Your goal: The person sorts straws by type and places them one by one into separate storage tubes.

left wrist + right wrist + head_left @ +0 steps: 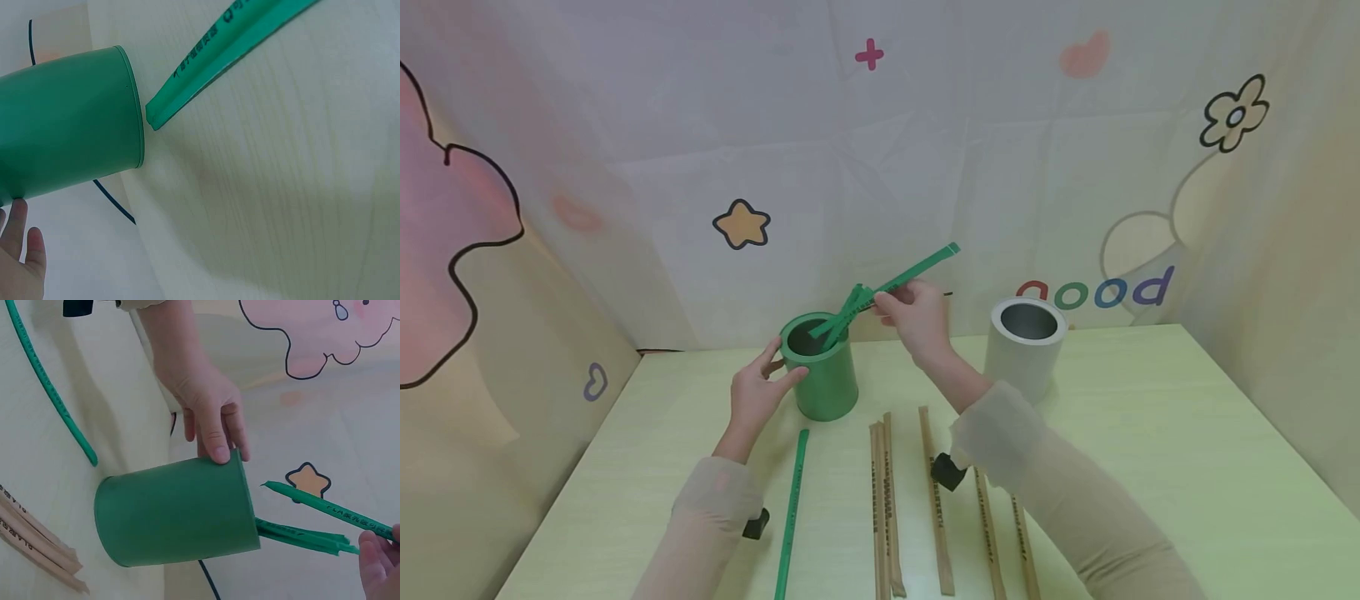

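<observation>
You had a green straw (pixel 925 265) pinched between the thumb and fingers of your right hand (pixel 921 321), near the middle of the head view. The straw passed through the fingertips, one end rising toward the upper right beyond them, the other slanting to the lower left, toward the mouth of the green cup (pixel 827 387). In the right wrist view that lower tip was just beside the mouth, apart from the rim. More green straws (pixel 300 536) leaned out of the cup (they overlapped too much to count).

The cup stood upright just left of the frame's centre, and your left hand (pixel 756 396) gripped it by the rim, thumb and fingers spread apart against its wall.

Another green straw (pixel 792 508) lay at the bottom, left of centre, on the pale table (pixel 1150 433), its far end near the cup's foot. Toward the bottom centre lay several brown straws (pixel 939 533), three close together and the others farther right. A white cup (pixel 1028 367) stood upright right of centre, its lower left hidden by your sleeve (pixel 1000 437). Behind everything hung a printed backdrop (pixel 925 167).
</observation>
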Tool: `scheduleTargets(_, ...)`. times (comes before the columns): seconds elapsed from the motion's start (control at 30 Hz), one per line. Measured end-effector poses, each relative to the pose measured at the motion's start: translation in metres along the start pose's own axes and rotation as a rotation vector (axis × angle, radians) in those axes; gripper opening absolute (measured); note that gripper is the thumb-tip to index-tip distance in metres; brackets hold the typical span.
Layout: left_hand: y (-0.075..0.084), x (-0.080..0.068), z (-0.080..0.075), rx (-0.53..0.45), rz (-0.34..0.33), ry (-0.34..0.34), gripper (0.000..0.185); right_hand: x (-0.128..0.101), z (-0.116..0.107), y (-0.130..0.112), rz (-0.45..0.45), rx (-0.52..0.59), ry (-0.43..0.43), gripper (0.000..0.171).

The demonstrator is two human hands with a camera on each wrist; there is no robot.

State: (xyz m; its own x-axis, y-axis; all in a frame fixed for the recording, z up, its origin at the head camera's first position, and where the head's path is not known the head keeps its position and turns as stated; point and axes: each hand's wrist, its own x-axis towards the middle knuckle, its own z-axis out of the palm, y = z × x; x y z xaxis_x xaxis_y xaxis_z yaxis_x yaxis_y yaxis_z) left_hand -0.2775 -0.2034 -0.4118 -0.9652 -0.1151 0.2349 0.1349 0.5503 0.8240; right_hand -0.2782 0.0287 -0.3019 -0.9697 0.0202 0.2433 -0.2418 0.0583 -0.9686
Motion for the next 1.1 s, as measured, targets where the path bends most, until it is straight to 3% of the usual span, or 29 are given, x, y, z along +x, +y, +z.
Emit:
scheduleTargets(0.6, 0.003, -0.001, -0.001, 0.003, 0.0, 0.0, 0.074, 0.007, 0.038, 0.057, 0.091, -0.096, -0.004, 0.015)
scheduleTargets(0.77, 0.002, -0.001, -0.001, -0.007, -0.003, -0.002, 0.074, 0.005, 0.045, 0.062, 0.129, -0.17, -0.026, 0.015)
scheduleTargets(1.1, 0.0, -0.001, 0.0, 0.004, 0.005, -0.001, 0.074, 0.0, 0.051, 0.063, 0.106, -0.252, -0.066, 0.017)
